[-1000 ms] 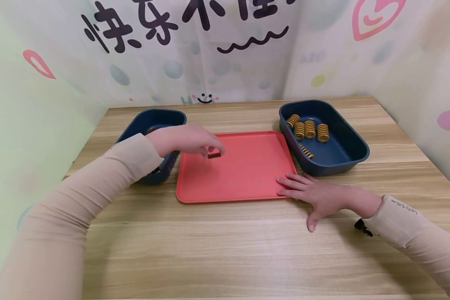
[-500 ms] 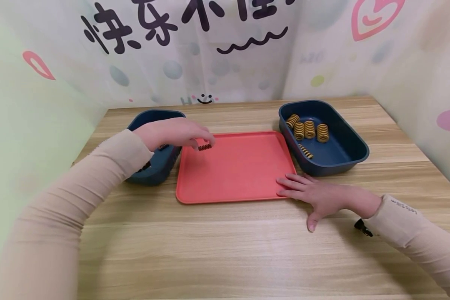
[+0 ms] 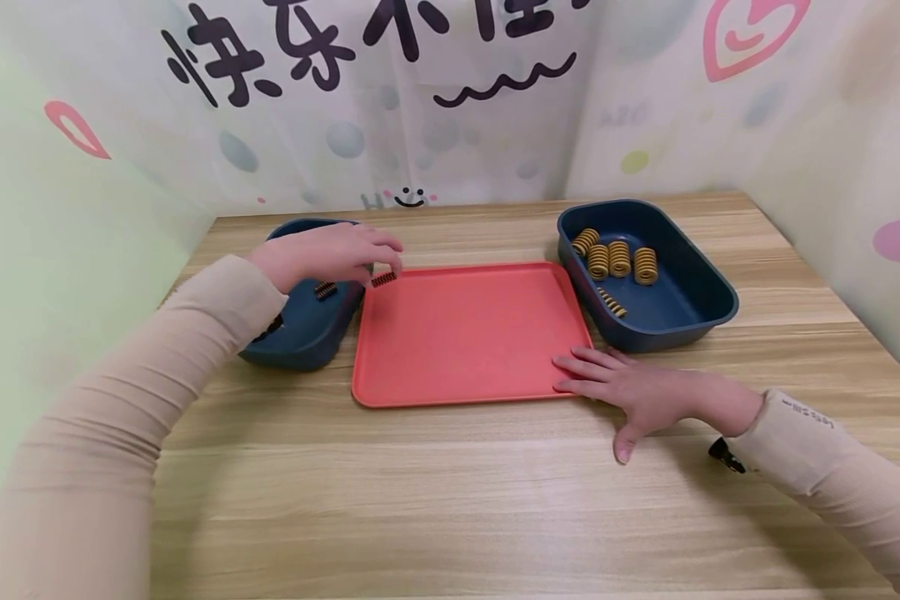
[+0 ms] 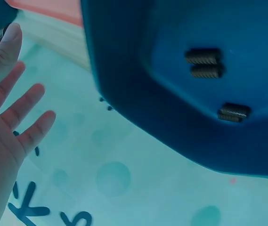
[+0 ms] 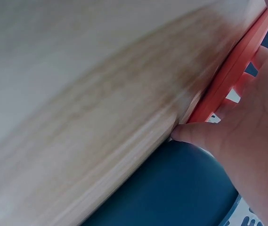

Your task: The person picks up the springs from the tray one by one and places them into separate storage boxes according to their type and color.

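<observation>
My left hand (image 3: 360, 254) pinches a small dark spring (image 3: 383, 279) between thumb and fingertip, just over the gap between the left blue bin (image 3: 300, 346) and the red tray (image 3: 465, 367). In the left wrist view the other fingers of that hand (image 4: 11, 108) are spread, and the bin (image 4: 138, 99) holds several dark springs (image 4: 203, 63). Flat on the wooden table, my right hand (image 3: 607, 379) touches the tray's front right corner with its fingertips. The right wrist view shows its palm (image 5: 251, 141) against the tray's edge (image 5: 228, 77).
The right blue bin (image 3: 708, 312) holds several yellow springs (image 3: 618, 258) and stands against the tray's right side. Printed walls close off the table on the left, back and right. Bare wooden table (image 3: 450, 500) lies in front of the tray.
My left hand has lifted the small dark spring off the tray and carried it left and back to the left bin's rim. The right hand has not moved.
</observation>
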The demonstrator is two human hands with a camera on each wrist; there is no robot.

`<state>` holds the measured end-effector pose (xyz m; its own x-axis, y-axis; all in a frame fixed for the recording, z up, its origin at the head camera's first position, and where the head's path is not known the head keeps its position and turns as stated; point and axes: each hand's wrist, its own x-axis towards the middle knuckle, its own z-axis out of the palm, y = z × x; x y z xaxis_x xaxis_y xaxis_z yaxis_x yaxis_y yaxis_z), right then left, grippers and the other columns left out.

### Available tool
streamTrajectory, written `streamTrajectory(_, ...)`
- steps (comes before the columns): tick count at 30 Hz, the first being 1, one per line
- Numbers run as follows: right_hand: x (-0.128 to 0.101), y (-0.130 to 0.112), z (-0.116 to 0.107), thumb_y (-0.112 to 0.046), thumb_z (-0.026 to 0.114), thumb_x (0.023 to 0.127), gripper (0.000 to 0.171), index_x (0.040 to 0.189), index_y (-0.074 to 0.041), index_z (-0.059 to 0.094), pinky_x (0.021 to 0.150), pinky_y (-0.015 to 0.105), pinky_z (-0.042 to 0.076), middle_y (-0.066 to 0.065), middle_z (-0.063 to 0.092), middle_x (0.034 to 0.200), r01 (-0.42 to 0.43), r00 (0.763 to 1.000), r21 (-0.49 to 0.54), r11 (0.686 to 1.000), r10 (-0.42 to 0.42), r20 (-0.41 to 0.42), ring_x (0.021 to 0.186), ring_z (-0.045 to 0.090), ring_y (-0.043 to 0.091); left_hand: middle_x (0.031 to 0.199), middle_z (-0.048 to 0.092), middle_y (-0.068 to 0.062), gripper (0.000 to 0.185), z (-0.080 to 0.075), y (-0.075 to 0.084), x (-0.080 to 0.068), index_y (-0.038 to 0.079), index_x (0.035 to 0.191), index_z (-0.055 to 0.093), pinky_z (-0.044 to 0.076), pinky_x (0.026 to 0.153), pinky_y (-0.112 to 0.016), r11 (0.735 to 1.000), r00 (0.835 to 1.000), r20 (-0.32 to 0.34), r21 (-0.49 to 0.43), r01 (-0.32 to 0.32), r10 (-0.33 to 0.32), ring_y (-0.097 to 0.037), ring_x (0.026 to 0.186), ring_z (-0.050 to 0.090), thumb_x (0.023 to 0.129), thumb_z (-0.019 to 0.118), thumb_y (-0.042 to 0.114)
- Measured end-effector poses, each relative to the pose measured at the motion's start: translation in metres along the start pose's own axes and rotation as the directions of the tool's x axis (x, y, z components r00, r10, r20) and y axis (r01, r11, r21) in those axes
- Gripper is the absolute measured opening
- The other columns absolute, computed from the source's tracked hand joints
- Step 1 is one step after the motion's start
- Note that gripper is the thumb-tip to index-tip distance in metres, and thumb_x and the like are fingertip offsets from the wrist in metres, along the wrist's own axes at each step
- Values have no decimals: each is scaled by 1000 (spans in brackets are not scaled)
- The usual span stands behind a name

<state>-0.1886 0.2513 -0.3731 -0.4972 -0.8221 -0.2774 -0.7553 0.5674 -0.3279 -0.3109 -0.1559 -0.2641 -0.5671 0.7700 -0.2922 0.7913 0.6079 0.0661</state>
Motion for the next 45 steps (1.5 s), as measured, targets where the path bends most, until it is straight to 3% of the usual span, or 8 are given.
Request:
streamTrajectory(4, 0, 0, 0, -67, 64, 61, 105, 143, -11, 31, 103, 64, 10, 12, 11, 152, 3, 1000, -2, 1000, -3, -2, 136, 3, 40, 142, 35, -14, 35, 3, -12, -3, 19, 115, 57, 33, 100, -50, 999, 999, -18, 18, 33, -33, -36, 129, 30, 82, 67, 10)
streamTrajectory(10, 0, -1, -1, -66, 65, 61, 105, 143, -10, 31, 103, 64, 10, 12, 11, 152, -1, 1000, 1, 1000, 1, -2, 136, 4, 41, 140, 36, -20, 35, 4, -29, -12, 12, 114, 59, 29, 101, -54, 999, 997, -77, 48, 24, -20, -42, 127, 30, 81, 68, 8)
streamTrajectory(18, -1, -2, -2, -67, 65, 61, 104, 143, -11, 31, 103, 64, 9, 11, 11, 152, -19, 1000, 7, 1000, 19, 6, 136, 3, 40, 138, 37, -24, 31, 10, -48, -23, 9, 110, 59, 30, 99, -55, 997, 994, -91, 42, 63, -59, -45, 124, 29, 80, 68, 6)
streamTrajectory(28, -1, 0, 1, -65, 65, 64, 101, 142, -11, 32, 99, 67, 11, 13, 14, 151, 39, 999, -9, 999, -39, -35, 134, 6, 43, 126, 50, -17, 36, 26, -66, -32, 10, 118, 57, 39, 93, -50, 977, 978, -16, -49, 207, -208, -34, 112, 42, 83, 65, 8)
streamTrajectory(34, -1, 0, 3, -64, 65, 63, 101, 142, -10, 33, 99, 66, 13, 12, 13, 151, 53, 998, -9, 999, -54, -44, 135, 5, 41, 120, 53, -17, 34, 31, -74, -34, 9, 119, 56, 40, 91, -49, 967, 972, -1, -100, 235, -236, -32, 107, 43, 85, 64, 9)
streamTrajectory(45, -1, 2, 3, -65, 65, 64, 101, 141, -7, 34, 99, 66, 13, 11, 13, 151, 58, 997, -13, 998, -59, -45, 136, 4, 39, 116, 55, -16, 32, 40, -85, -34, 11, 117, 58, 41, 89, -49, 958, 959, 22, -55, 282, -281, -32, 104, 44, 85, 63, 10)
